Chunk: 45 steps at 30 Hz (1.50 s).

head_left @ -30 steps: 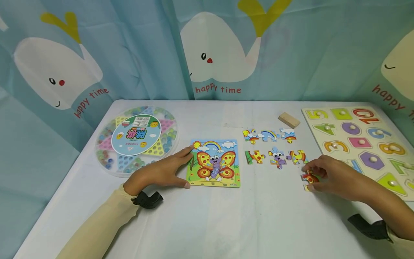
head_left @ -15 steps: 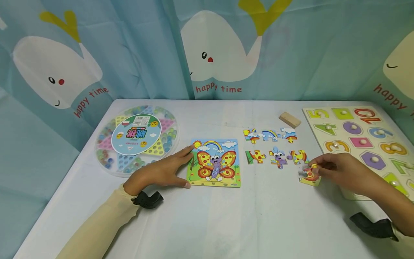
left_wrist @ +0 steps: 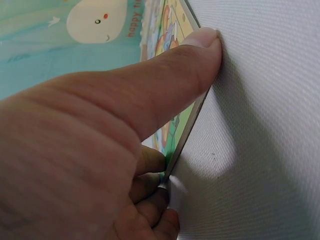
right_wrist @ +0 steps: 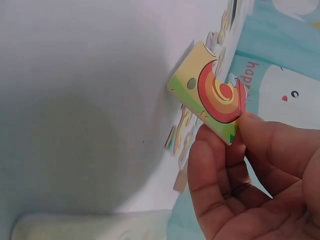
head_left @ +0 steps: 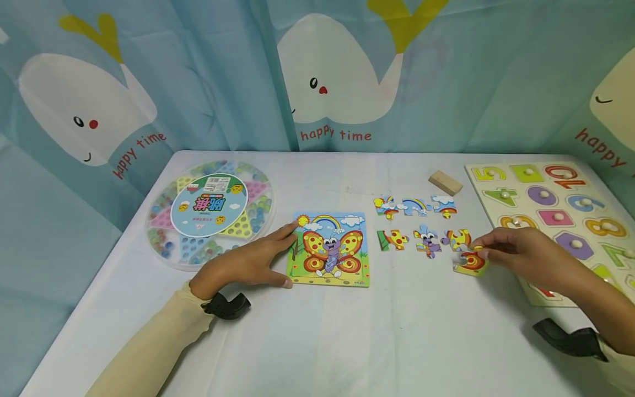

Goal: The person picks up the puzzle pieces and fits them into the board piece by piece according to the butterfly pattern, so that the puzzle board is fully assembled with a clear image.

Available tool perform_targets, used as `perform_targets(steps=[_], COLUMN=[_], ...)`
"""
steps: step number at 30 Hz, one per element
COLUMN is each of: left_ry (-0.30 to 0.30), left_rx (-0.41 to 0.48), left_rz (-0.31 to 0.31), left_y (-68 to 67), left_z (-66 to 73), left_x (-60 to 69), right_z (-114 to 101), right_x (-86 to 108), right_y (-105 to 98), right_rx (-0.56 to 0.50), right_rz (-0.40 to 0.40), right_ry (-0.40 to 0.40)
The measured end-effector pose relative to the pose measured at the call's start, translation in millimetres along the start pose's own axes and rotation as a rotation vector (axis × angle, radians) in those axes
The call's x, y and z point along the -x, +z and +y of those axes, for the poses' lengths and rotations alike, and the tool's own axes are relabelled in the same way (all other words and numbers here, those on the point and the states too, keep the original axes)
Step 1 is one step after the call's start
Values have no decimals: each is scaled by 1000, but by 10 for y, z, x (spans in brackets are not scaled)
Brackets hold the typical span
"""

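Near the number board, the right grip pinched a puzzle piece; the left grip, spread, touched the butterfly picture.

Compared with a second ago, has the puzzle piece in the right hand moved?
Yes: in the head view, the puzzle piece moved up-left, toward the wooden block.

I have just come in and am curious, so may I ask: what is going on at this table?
A person's right hand pinches a flat yellow-and-green jigsaw piece with a red-orange spiral. Near it, six flat, multicoloured jigsaw pieces lie in two rows of three on the white table. The left hand rests against the left side of a flat, square board printed with a colourful butterfly. The pinched piece is not set down in the rows yet.
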<state>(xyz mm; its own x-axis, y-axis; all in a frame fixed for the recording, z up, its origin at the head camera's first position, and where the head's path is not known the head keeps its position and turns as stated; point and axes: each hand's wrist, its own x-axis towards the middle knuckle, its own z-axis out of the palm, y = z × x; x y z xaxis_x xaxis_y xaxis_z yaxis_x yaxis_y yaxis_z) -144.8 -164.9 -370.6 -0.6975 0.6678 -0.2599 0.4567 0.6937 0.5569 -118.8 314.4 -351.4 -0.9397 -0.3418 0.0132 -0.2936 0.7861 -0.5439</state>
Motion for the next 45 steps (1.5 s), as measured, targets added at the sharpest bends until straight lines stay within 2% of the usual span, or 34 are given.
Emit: perform_targets(steps=[10,20,27,34,45], left_ry=[-9,-8,0,0,6], left_rx=[-3,-5,4,8,10], left_rz=[-1,0,-2,-3,-3], left_y=[0,-2,-7,-6,4], left_z=[7,13,9,9,-8], left_x=[8,6,7,6,0], right_z=[-108,-227,-327,-429,-574], right_x=[-96,-206,-269,-336,-412], right_y=[74,124,162,205,251], right_rx=[-37,-81,-84,-85,-162], right_rz=[29,-14,-8,-48,-149], right_ry=[-58,-73,-107,-93,-110])
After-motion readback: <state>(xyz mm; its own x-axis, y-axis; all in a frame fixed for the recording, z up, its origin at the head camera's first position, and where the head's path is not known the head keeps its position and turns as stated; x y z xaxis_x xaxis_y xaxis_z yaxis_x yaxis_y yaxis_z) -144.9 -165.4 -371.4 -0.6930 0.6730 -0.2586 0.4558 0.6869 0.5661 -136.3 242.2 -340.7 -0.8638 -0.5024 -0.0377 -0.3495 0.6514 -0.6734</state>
